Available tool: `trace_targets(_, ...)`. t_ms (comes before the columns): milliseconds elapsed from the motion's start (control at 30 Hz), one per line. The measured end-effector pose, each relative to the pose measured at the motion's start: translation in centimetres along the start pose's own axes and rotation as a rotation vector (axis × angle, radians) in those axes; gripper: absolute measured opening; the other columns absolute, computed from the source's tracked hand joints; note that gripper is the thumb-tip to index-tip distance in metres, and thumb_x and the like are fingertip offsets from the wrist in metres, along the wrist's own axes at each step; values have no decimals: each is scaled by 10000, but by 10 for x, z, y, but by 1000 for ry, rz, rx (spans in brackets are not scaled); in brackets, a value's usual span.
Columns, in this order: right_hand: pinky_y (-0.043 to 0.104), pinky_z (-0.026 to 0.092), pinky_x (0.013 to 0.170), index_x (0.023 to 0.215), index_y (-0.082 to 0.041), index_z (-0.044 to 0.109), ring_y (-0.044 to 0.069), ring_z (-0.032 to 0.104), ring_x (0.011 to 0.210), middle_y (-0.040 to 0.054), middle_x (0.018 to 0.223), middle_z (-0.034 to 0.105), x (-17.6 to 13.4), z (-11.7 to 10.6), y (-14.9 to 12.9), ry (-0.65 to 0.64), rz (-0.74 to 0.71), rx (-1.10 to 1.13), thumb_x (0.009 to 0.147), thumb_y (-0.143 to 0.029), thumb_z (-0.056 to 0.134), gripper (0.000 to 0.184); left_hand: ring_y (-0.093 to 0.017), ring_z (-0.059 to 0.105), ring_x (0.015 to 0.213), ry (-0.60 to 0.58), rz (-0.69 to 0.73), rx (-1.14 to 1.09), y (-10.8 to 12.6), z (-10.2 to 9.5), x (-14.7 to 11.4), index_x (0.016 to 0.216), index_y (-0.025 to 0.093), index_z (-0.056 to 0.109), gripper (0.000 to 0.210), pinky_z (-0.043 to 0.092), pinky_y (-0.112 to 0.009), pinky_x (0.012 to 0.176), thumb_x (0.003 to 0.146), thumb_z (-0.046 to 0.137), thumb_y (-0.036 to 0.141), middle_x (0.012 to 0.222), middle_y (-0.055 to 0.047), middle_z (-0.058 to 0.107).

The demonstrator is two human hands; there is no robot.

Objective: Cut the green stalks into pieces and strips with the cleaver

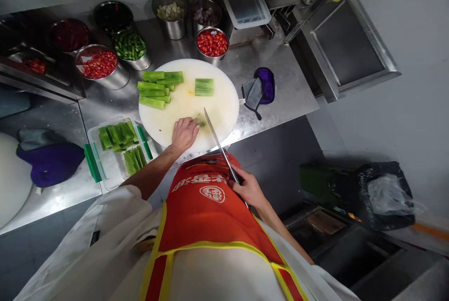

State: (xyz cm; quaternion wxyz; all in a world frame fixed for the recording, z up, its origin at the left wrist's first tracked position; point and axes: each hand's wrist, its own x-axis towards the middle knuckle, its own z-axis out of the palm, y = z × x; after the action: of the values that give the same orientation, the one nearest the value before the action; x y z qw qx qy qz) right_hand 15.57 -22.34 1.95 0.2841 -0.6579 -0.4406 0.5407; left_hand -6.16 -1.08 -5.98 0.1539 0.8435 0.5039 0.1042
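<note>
On a round white cutting board [217, 128], my left hand [184, 133] has its fingers curled over a small green stalk piece [201, 124], mostly hidden beneath them. My right hand [248, 187] is closed around the dark handle of a long kitchen knife [216, 138]. The blade points away from me over the board's near edge, its tip just right of the green piece. Thick green stalk sections [154, 87] lie in a pile at the board's left side. A neat row of cut green strips [204, 87] sits toward the back.
Left of the board is a clear plastic container [105, 163] with green pieces. Metal pots of chopped red chillies [100, 65], green chillies [130, 46] and red peppers [212, 43] stand behind. A grey cloth [253, 94] and purple item [266, 85] lie right. The counter's edge is close.
</note>
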Motion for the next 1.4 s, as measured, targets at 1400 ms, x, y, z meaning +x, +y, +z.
trace_targets(1400, 238, 473, 519, 1355, -205, 656, 108, 534, 553, -3, 860, 697, 8, -14, 9, 144, 107, 298, 733, -219, 654, 622, -272, 578, 1073, -253, 173, -32, -7, -41, 74, 1104, 193, 680, 266, 487, -394, 967, 875, 545, 180, 1087, -99, 640)
